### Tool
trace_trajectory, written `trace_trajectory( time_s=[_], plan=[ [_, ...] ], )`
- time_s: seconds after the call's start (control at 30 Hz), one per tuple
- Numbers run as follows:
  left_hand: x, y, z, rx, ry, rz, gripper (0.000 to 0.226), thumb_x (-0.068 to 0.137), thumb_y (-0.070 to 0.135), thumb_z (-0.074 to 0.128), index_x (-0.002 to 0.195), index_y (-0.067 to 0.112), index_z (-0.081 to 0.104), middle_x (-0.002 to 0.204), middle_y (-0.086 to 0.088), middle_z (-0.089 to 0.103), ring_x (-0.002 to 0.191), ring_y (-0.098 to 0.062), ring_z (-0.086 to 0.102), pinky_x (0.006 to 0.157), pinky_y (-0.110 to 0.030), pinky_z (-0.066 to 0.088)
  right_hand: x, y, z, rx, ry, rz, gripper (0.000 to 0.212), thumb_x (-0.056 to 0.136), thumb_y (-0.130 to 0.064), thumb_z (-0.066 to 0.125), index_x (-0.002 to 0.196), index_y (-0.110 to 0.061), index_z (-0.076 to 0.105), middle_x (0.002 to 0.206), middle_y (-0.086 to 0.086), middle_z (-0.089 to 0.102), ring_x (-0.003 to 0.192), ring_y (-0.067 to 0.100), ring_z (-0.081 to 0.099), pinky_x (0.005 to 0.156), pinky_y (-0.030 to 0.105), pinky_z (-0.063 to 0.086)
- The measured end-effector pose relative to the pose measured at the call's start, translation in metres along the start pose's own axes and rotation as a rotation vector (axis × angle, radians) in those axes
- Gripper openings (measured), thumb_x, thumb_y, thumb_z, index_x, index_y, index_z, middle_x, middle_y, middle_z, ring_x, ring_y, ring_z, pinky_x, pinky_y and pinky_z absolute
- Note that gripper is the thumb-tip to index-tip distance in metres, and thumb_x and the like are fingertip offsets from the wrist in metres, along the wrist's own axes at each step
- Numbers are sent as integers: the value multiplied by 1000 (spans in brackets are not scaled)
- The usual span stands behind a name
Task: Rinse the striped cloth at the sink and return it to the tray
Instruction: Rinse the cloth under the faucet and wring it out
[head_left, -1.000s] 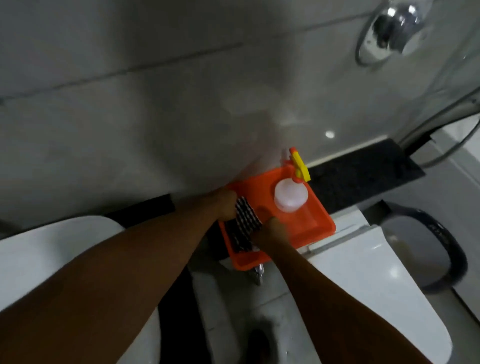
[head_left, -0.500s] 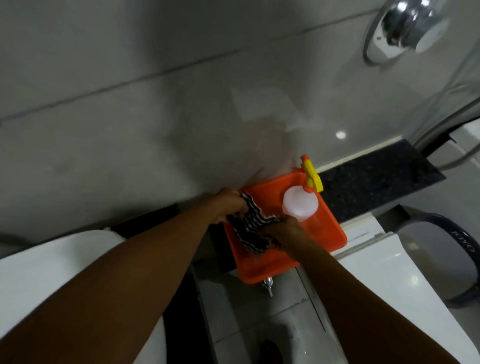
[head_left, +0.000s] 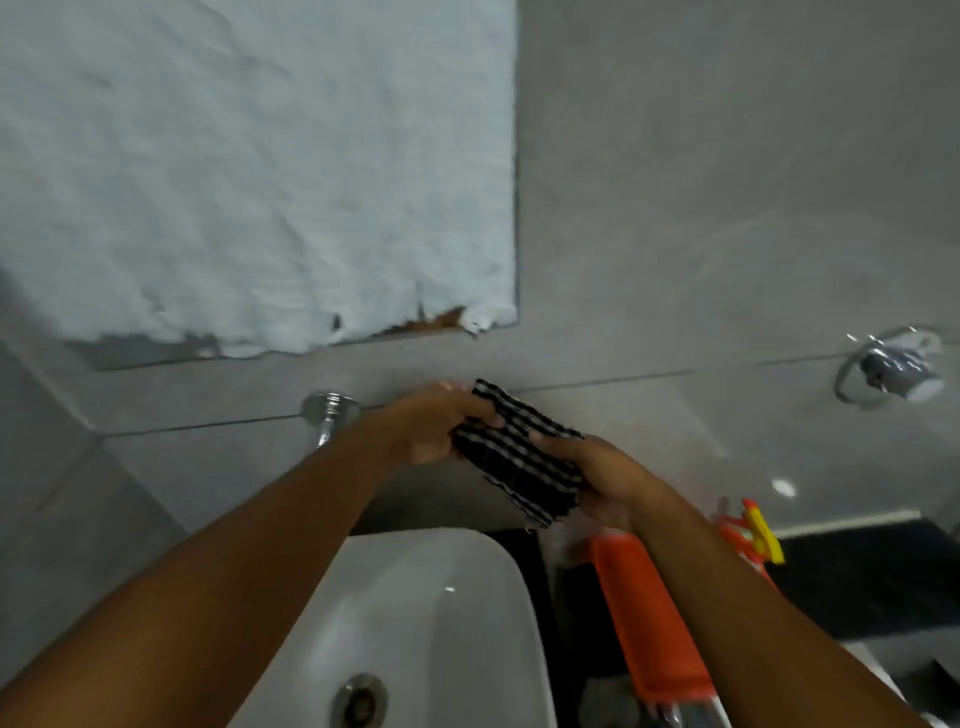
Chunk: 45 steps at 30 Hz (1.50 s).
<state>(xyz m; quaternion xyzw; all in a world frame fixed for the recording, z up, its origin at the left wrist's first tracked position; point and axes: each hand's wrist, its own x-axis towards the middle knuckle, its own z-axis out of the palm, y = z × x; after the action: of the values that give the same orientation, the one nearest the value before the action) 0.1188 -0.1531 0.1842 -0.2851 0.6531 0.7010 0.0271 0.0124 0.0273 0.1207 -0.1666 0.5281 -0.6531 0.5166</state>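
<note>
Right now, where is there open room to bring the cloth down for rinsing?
The white sink basin is bare between its rim and the drain, below the wall tap. Both hands, left and right, hold the striped cloth above its right edge. It is crowded to the right, where the orange tray lies under the right forearm.

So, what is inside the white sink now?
Inside the white sink only the metal drain shows; I see no water. The left arm covers its near left part. The striped cloth is held by the left hand and right hand above the sink's right rim.
</note>
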Motion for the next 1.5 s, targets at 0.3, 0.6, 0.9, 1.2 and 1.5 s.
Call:
trace_trajectory(
  time_s=[0.3, 0.6, 0.9, 1.2, 1.5],
  plan=[
    [-116, 13, -136, -247, 231, 231, 23, 86, -14, 54, 101, -4, 68, 109, -22, 72, 92, -28, 75, 76, -34, 65, 41, -32, 169, -89, -58, -116, 28, 88, 1, 69, 115, 2, 67, 118, 26, 72, 102, 35, 73, 83, 43, 63],
    [-105, -45, -142, 289, 886, 80, 62, 78, 25, 80, 125, -2, 51, 129, -21, 57, 117, -36, 58, 99, -44, 52, 88, 9, 211, -534, 565, -353, 39, 74, -16, 88, 97, -17, 57, 99, 9, 69, 83, 22, 65, 70, 26, 54],
    [-77, -40, -109, 472, 773, 119, 54, 83, 41, 70, 116, -1, 63, 114, -18, 68, 104, -33, 67, 87, -44, 59, 87, 12, 152, -1676, 545, -1263, 33, 93, -13, 58, 126, -14, 60, 146, 14, 52, 137, 33, 43, 114, 50, 36],
    [-44, -28, -114, 897, 521, -274, 44, 85, 35, 69, 125, 18, 62, 137, -8, 61, 121, -30, 60, 102, -50, 50, 145, 19, 98, -1982, 600, -1565, 74, 93, -42, 53, 154, -11, 25, 169, 9, 2, 156, 28, 0, 124, 51, 5],
    [-51, -65, -153, -542, 76, -125, 50, 76, 44, 73, 110, 7, 71, 95, -8, 77, 96, -27, 68, 94, -51, 53, 159, 22, 93, -1916, 607, -1641, 73, 90, -45, 57, 151, -11, 34, 169, 7, 2, 156, 27, 3, 124, 50, 4]
  ],
)
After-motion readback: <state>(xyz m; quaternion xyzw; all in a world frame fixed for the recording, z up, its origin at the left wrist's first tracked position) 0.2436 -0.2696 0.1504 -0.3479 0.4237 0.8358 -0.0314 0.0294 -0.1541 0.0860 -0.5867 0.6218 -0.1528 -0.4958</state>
